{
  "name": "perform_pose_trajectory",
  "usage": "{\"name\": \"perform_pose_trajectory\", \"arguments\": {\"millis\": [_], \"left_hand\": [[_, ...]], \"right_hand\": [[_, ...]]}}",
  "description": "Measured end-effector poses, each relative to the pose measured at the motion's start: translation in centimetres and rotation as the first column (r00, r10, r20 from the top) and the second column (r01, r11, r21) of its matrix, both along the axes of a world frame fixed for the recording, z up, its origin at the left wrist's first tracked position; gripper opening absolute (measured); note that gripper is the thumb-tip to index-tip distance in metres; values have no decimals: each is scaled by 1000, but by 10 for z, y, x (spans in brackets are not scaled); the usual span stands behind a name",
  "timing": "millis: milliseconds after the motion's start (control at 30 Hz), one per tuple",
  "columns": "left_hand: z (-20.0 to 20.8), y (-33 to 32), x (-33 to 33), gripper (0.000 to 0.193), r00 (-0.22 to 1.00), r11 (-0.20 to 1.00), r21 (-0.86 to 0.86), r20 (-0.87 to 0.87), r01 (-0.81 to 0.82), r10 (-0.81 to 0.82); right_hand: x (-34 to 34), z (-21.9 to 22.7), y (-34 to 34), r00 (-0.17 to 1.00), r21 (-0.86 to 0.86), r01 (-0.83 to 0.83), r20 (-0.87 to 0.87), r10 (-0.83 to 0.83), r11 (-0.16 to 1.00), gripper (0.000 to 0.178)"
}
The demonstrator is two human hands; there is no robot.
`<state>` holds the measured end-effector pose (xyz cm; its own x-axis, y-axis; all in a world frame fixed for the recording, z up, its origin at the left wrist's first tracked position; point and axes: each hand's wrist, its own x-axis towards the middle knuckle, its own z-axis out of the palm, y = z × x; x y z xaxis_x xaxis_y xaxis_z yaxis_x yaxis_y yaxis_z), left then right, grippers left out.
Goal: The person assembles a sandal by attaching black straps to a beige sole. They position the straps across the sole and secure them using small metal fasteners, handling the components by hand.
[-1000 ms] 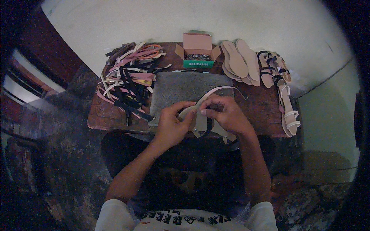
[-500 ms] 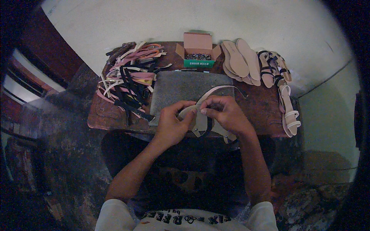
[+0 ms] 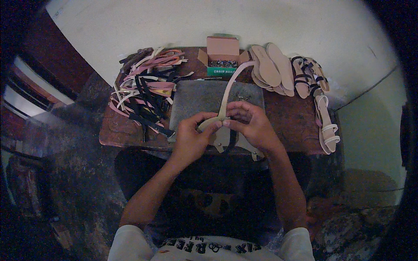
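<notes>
While the left hand pinches the pale sole between thumb and fingers, the right hand has its thumb and fingertips pressed on the base of a pinkish strap, so neither grip is spread. Both hands meet at the sole's edge, just above the near side of the grey pad. The piece looks partly assembled: 1 dark strap already lies against it and 2 metal studs show low down, but the pinkish strap's far end stands free, unfastened. Farther out on the table, an open box of nails sits behind the pad, a heap of loose straps lies left, and bare soles and strapped sandals lie right.
</notes>
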<state>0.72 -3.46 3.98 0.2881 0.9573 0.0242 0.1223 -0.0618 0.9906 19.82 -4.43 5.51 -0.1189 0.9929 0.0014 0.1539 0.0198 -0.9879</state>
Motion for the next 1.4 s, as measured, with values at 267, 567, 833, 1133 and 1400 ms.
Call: {"name": "perform_pose_trajectory", "arguments": {"millis": [267, 567, 833, 1133, 1400], "left_hand": [[5, 2, -4, 26, 1000, 999, -37, 3, 22, -22], [3, 4, -3, 22, 1000, 998, -66, 30, 8, -6], [-4, 4, -2, 22, 999, 995, 98, -31, -35, 38], [-2, 3, -1, 23, 997, 993, 98, -51, -60, 65], [-1, 4, -1, 23, 998, 994, 108, -51, -34, 40]], "right_hand": [[2, 3, 1, 991, -44, -117, 62, 119, 992, 44], [12, -38, 1, 946, 248, -6, 316, -75, 969, 49], [-3, -25, 3, 992, 250, 19, 114, -48, 968, 20], [-9, -15, 7, 1000, 203, -5, 31, -1, 979, 21], [-13, -22, 7, 980, 521, 83, 110, -163, 850, 17]]}}
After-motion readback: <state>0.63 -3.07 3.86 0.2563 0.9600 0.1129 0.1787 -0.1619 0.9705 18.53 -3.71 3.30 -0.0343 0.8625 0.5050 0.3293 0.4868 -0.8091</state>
